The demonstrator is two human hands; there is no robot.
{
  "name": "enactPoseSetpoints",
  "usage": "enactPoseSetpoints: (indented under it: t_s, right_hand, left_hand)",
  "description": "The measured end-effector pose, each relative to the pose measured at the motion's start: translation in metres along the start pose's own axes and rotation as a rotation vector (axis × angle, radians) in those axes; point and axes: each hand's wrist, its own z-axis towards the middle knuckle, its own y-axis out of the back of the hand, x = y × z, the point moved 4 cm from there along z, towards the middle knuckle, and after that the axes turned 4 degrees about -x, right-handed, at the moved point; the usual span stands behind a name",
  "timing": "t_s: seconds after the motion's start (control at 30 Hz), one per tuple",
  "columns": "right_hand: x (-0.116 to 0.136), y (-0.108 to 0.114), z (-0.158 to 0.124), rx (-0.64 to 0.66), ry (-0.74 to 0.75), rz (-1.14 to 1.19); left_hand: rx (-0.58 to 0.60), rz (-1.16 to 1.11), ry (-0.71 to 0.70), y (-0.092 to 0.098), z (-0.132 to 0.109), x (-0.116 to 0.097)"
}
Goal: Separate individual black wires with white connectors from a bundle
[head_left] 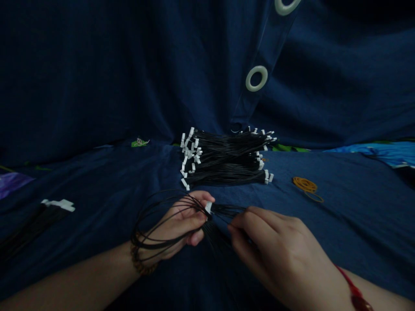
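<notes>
My left hand [181, 224] is closed round a bundle of thin black wires near a white connector [209, 207], which shows at its fingertips. Black wires [139, 222] loop back over that hand and wrist. To the right, my right hand [275, 242] pinches the wires [227, 210] that run out from the connector; its fingertips are partly hidden. More dark wires hang below, between the two hands. Beyond them lies a stack of black wire bundles [227, 166] with white connectors at both ends.
Another black wire bundle [27, 224] with white ends lies at the left. Orange rubber bands [304, 185] rest on the blue cloth [350, 194] at the right. A blue curtain [129, 69] with pale rings hangs behind. A small green piece [139, 143] is at the back left.
</notes>
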Motion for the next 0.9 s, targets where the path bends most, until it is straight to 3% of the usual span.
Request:
enactPoseSetpoints:
  t_s: [0.67,0.9]
  right_hand:
    - [-0.0011,-0.0010,-0.0008,0.035,-0.016,-0.013]
    - [-0.0018,-0.0046,-0.0011,0.038,0.019,-0.049]
  left_hand:
    - [0.038,0.113,-0.022,0.0043,-0.0018,0.0050]
    - [-0.018,0.126,-0.002,0.0010,-0.0001,0.0038]
